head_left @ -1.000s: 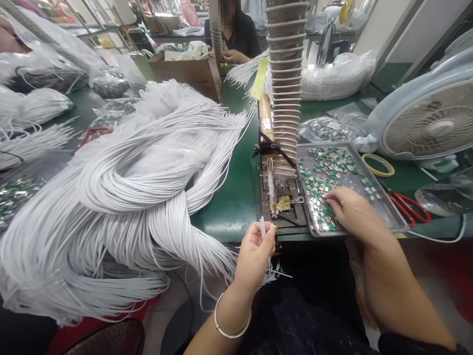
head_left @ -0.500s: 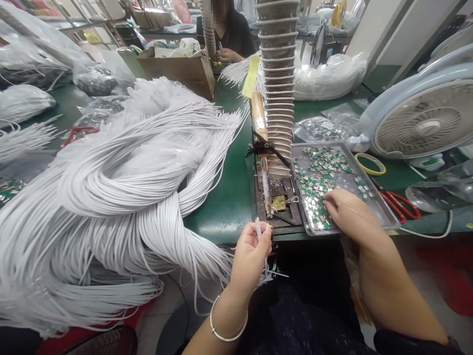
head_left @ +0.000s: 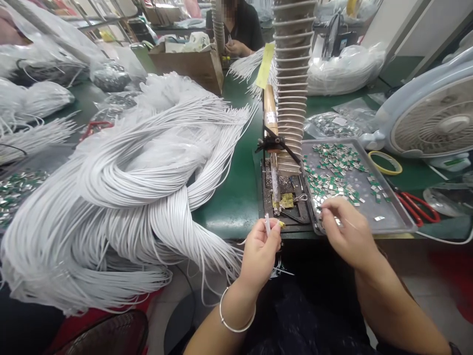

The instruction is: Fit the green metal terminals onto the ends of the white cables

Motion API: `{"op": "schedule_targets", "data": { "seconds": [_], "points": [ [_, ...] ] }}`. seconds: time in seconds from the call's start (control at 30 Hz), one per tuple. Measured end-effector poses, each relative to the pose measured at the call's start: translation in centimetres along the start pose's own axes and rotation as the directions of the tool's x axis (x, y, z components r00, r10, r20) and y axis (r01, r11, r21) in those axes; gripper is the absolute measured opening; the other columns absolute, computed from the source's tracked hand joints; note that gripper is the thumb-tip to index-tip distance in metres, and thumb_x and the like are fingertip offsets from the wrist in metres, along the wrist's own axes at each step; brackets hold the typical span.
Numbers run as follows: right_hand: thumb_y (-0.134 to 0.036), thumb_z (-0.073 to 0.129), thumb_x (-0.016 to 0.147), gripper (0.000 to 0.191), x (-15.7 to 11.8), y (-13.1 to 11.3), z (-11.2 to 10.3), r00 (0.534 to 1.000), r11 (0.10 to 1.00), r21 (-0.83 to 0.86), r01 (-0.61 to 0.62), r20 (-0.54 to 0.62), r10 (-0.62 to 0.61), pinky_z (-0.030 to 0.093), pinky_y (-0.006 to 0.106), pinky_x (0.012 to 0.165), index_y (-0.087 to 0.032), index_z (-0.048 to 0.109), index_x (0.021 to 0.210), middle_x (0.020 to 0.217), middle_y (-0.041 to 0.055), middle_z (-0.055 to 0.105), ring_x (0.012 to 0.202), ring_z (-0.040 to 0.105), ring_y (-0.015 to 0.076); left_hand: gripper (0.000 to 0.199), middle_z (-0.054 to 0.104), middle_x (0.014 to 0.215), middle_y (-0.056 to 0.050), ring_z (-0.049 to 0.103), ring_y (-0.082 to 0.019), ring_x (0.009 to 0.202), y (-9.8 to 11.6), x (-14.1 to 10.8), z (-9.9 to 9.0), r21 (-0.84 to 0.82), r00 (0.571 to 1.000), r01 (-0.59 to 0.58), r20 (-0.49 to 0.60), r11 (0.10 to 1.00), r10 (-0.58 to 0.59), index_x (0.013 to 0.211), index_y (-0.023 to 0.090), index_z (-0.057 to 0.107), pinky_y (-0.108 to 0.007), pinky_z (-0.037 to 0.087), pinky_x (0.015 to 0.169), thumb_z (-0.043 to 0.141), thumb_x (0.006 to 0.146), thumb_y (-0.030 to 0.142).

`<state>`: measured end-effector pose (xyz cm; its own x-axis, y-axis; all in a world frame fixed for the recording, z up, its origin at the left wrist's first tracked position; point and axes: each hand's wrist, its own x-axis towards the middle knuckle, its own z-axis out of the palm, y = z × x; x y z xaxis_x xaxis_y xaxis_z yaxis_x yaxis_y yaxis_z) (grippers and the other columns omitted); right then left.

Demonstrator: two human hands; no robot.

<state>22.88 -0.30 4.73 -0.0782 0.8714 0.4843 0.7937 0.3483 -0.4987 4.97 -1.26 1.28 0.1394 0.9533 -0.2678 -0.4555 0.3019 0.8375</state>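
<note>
My left hand (head_left: 261,249) is closed around white cables (head_left: 267,223), their tips sticking up above the fingers. It sits at the table's front edge, just below the soldering iron (head_left: 274,172) clamped in its stand. A small yellow bit shows beside the thumb tip. My right hand (head_left: 345,229) is held over the near-left part of a grey tray (head_left: 399,223), thumb and forefinger pinched together. Something small and dark shows at those fingertips, too small to name. Many small green-and-silver connector boards (head_left: 338,162) lie scattered in the tray.
A large heap of white cables (head_left: 129,197) covers the left side. A ribbed exhaust hose (head_left: 293,74) hangs behind the iron. To the right are a fan (head_left: 443,118), yellow tape roll (head_left: 385,162) and red-handled scissors (head_left: 417,207). Across the table, beyond a cardboard box (head_left: 188,64), sits a co-worker (head_left: 240,24).
My right hand has drawn back from among the boards toward the tray's near-left edge, its fingertips pinched. My left hand keeps its hold on the cables. The whole view has shifted slightly.
</note>
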Motion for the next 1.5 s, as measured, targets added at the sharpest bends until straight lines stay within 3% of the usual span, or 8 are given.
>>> {"op": "schedule_targets", "data": {
  "seconds": [0.3, 0.4, 0.6, 0.83, 1.03, 1.2, 1.33, 1.5],
  "points": [
    [-0.011, 0.047, 0.086, 0.012, -0.4, -3.4, 2.6, 0.998, 0.963, 0.262, 0.065, -0.022, -0.061, 0.048, 0.025, 0.062, -0.020, 0.054, 0.089, 0.076, 0.0016, 0.058, 0.070, 0.058, 0.0131, 0.016, 0.034, 0.053, 0.009, 0.028, -0.004, 0.044, 0.5, -0.3, 0.9, -0.006, 0.999, -0.032, 0.020, 0.999, 0.032, 0.080, 0.017, 0.055, -0.018, 0.022, 0.043, 0.060, 0.082, 0.033],
    [-0.011, 0.047, 0.086, 0.012, -0.3, -3.7, 2.9, 0.999, 0.955, 0.292, 0.050, -0.015, -0.048, 0.048, 0.026, 0.060, -0.020, 0.055, 0.089, 0.076, 0.0021, 0.058, 0.069, 0.057, 0.0134, 0.013, 0.041, 0.057, 0.007, 0.029, -0.004, 0.044, 0.7, -0.4, 0.9, 0.007, 0.999, -0.036, 0.008, 0.999, 0.036, 0.080, 0.018, 0.055, -0.019, 0.024, 0.043, 0.060, 0.081, 0.030],
    [-0.011, 0.047, 0.086, 0.012, -0.1, -4.0, 3.3, 0.999, 0.950, 0.309, 0.037, -0.036, -0.027, 0.048, 0.025, 0.057, -0.020, 0.054, 0.087, 0.075, 0.0016, 0.058, 0.068, 0.056, 0.0127, 0.014, 0.059, 0.091, -0.004, 0.038, -0.005, 0.050, 1.0, -0.4, 0.8, 0.111, 0.994, -0.099, -0.033, 0.989, 0.104, 0.070, 0.017, 0.055, -0.022, 0.028, 0.045, 0.060, 0.080, 0.027],
    [-0.009, 0.048, 0.085, 0.013, -0.2, -4.0, 3.7, 0.999, 0.942, 0.333, 0.040, -0.035, -0.030, 0.047, 0.026, 0.059, -0.020, 0.055, 0.088, 0.076, 0.0015, 0.058, 0.069, 0.056, 0.0129, 0.013, 0.059, 0.091, -0.004, 0.050, -0.009, 0.065, 1.1, -0.5, 0.9, 0.113, 0.993, -0.104, -0.040, 0.988, 0.110, 0.069, 0.018, 0.057, -0.022, 0.035, 0.053, 0.060, 0.080, 0.025],
    [-0.010, 0.047, 0.086, 0.015, -0.4, -3.8, 3.7, 0.999, 0.937, 0.347, 0.046, -0.030, -0.037, 0.049, 0.026, 0.057, -0.020, 0.057, 0.091, 0.076, 0.0021, 0.059, 0.067, 0.057, 0.0133, 0.015, 0.060, 0.089, -0.003, 0.048, -0.008, 0.059, 1.4, -0.5, 1.1, 0.117, 0.994, -0.073, -0.067, 0.990, 0.081, 0.066, 0.017, 0.054, -0.021, 0.036, 0.053, 0.061, 0.079, 0.023],
    [-0.010, 0.039, 0.088, 0.032, -1.3, -3.4, 4.0, 0.989, 0.943, 0.314, 0.109, -0.126, -0.072, 0.053, 0.033, 0.063, -0.020, 0.054, 0.114, 0.097, 0.0091, 0.063, 0.078, 0.062, 0.0172, 0.015, 0.061, 0.088, -0.002, 0.047, -0.007, 0.057, 1.7, -0.3, 1.3, 0.088, 0.994, -0.037, -0.100, 0.995, 0.046, 0.065, 0.017, 0.055, -0.021, 0.036, 0.052, 0.062, 0.077, 0.022],
    [-0.011, 0.037, 0.089, 0.042, -2.4, -3.1, 4.8, 0.979, 0.914, 0.393, 0.098, -0.205, -0.017, 0.057, 0.033, 0.061, -0.022, 0.042, 0.129, 0.104, 0.0104, 0.063, 0.080, 0.063, 0.0171, 0.015, 0.060, 0.085, -0.001, 0.046, -0.007, 0.058, 1.8, -0.1, 1.4, 0.070, 0.992, -0.027, -0.125, 0.997, 0.035, 0.064, 0.017, 0.054, -0.021, 0.036, 0.054, 0.063, 0.075, 0.021],
    [-0.010, 0.041, 0.089, 0.031, -2.7, -3.4, 5.3, 0.959, 0.901, 0.416, 0.126, -0.283, -0.003, 0.059, 0.031, 0.062, -0.022, 0.048, 0.116, 0.097, 0.0080, 0.068, 0.079, 0.068, 0.0162, 0.016, 0.060, 0.082, -0.002, 0.049, -0.008, 0.061, 2.2, 0.0, 1.8, 0.047, 0.993, -0.028, -0.114, 0.999, 0.033, 0.063, 0.017, 0.053, -0.021, 0.038, 0.056, 0.062, 0.075, 0.020]
  ]
}}
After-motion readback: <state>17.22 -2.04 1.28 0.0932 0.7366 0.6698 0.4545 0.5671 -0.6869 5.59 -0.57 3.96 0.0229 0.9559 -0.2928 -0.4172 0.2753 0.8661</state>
